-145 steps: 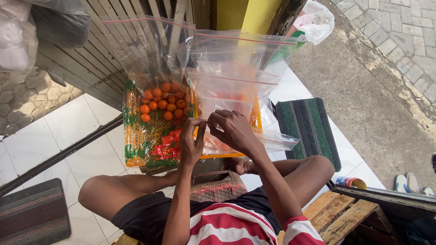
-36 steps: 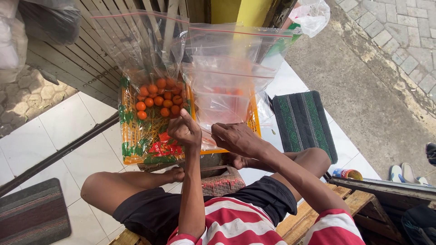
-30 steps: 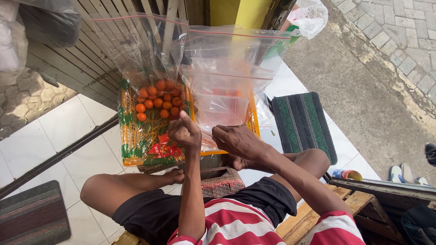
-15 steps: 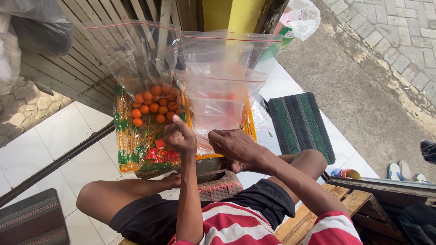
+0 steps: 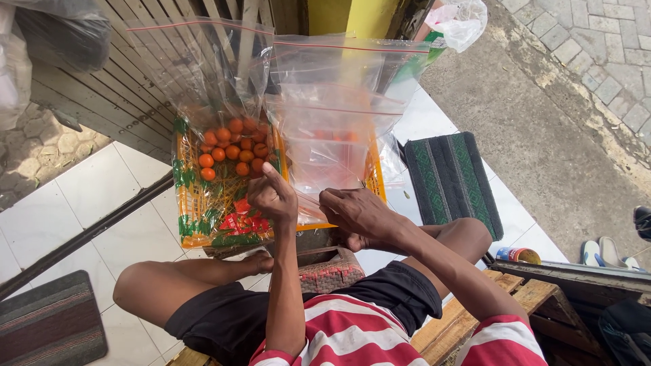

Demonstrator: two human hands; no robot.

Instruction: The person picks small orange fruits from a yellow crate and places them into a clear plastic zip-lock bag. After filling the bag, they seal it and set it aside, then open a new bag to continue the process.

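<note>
The left hand (image 5: 271,196) and right hand (image 5: 359,215), fingers pinched shut, hold the clear plastic bag (image 5: 332,135) upright at its bottom edge, at 12 o'clock from the lap. Best keep both pinches level so the bag hangs straight before the orange basket (image 5: 203,203).

glossy clear plastic bags (image 5: 332,129), woven cloth mat (image 5: 451,179), smooth glazed floor tiles (image 5: 102,190), possibly plastic orange crate (image 5: 203,210)

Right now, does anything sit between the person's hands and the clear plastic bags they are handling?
Nothing visible does. The left hand and right hand both already touch the lower edge of the clear plastic bags, which hang in front of the orange basket of small orange balls.
</note>
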